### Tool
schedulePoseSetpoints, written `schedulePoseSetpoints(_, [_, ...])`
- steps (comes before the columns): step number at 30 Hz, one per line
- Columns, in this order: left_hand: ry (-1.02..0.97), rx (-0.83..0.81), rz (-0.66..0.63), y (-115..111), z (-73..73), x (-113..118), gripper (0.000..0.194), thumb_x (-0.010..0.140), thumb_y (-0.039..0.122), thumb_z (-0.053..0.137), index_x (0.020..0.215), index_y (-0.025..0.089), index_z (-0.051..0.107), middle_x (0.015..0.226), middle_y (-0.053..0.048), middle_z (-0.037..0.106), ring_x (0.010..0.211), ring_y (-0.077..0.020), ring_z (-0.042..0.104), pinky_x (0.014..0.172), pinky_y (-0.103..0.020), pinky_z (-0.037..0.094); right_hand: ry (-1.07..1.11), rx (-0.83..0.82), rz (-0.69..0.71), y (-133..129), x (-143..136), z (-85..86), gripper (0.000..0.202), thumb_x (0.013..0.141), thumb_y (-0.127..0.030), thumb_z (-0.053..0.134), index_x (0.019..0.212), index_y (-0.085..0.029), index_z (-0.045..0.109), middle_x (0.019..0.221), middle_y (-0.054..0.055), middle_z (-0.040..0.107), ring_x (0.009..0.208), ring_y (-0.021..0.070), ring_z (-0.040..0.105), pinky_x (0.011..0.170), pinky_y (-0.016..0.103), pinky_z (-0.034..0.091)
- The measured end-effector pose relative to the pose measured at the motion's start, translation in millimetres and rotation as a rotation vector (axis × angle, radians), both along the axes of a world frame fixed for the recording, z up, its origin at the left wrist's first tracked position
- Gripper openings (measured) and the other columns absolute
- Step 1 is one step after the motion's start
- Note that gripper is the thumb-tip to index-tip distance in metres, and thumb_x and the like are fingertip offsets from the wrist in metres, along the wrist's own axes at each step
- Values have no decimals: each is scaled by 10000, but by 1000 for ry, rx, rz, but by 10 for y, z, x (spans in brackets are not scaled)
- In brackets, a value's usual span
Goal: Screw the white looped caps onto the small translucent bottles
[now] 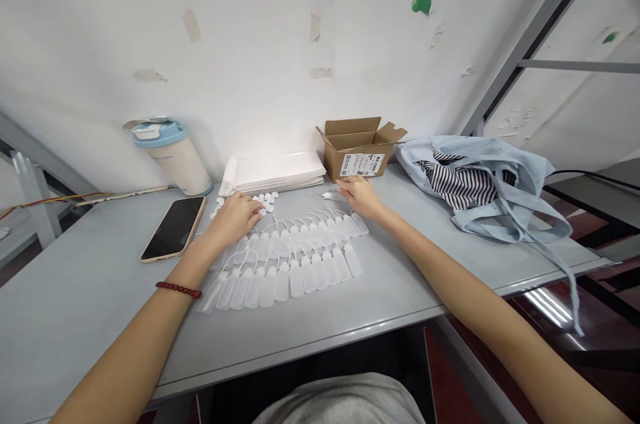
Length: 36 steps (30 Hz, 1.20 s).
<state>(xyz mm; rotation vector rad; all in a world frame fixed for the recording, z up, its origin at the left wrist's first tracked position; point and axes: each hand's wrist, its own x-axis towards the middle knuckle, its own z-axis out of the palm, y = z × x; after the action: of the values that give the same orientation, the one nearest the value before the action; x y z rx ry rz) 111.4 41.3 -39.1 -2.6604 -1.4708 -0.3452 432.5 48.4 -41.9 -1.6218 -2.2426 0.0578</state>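
Note:
My left hand (235, 216) is at the small white round caps (269, 199), its fingers bent over them near the paper stack. Whether a cap is between its fingertips is too small to tell. In front of the cardboard box, my right hand (361, 196) has its fingers together at the end of a small translucent tube with a thin tail (330, 196). Rows of similar translucent tubes (285, 281) lie side by side on the grey table between my forearms, their thin curved tails pointing toward the wall.
A phone (173, 229) and a cream tumbler with a blue lid (173, 154) stand at the left. White paper sheets (275, 171) lie near the wall, beside an open cardboard box (361, 151). A light blue cloth bag (480, 177) lies at the right, its strap hanging over the table edge.

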Motion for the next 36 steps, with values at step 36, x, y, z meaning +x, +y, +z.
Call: schedulePoseSetpoints(36, [-346, 28, 58, -455, 252, 330, 221, 836, 378, 492, 859, 184, 595, 933, -88, 640, 824, -233, 588, 697, -335, 466, -105, -460, 21, -342, 236, 411, 137, 697, -236, 653, 575, -179, 627, 553, 22, 557, 517, 133, 475, 486, 278, 271])
